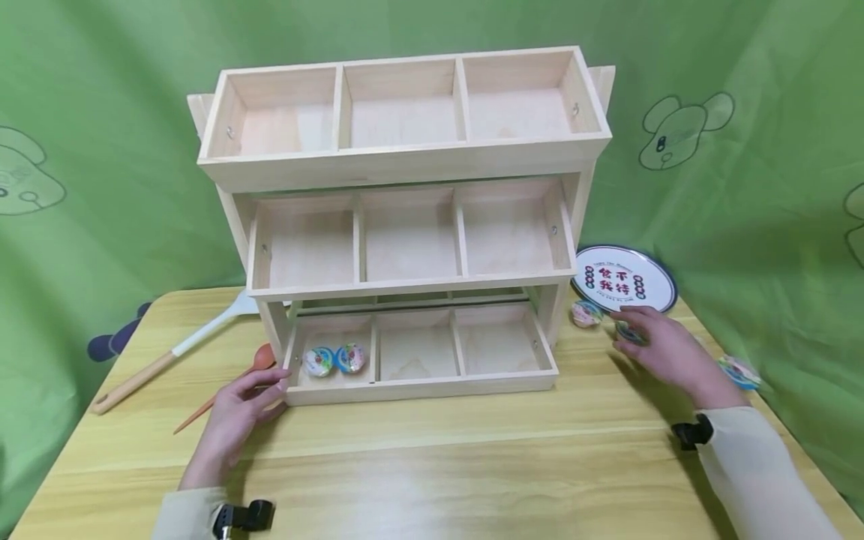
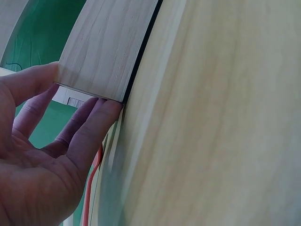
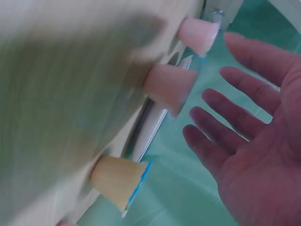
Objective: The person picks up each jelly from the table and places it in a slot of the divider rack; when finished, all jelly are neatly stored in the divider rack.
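My left hand point(image 1: 243, 412) rests at the front left corner of the bottom tray point(image 1: 421, 394) of a three-tier wooden rack. In the left wrist view its fingertips touch the end of the tray's front board point(image 2: 106, 56). Two small jelly cups point(image 1: 319, 361) with blue-edged lids sit in that tray's left compartment. My right hand point(image 1: 664, 349) hovers with spread fingers over more jelly cups on the table's right side. Beside its fingers stand a pink cup point(image 3: 197, 36), a second pink cup point(image 3: 169, 87) and a yellowish cup point(image 3: 117, 180); nothing is in its grasp.
An oval plate point(image 1: 664, 289) with printed characters lies behind the right-hand cups. Left of the rack are a wooden-handled white utensil point(image 1: 196, 334) and an orange spoon point(image 1: 263, 357). The middle tier point(image 1: 412, 285) and top tier point(image 1: 405, 169) overhang the bottom tray. Green curtain point(image 1: 742, 187) surrounds the table.
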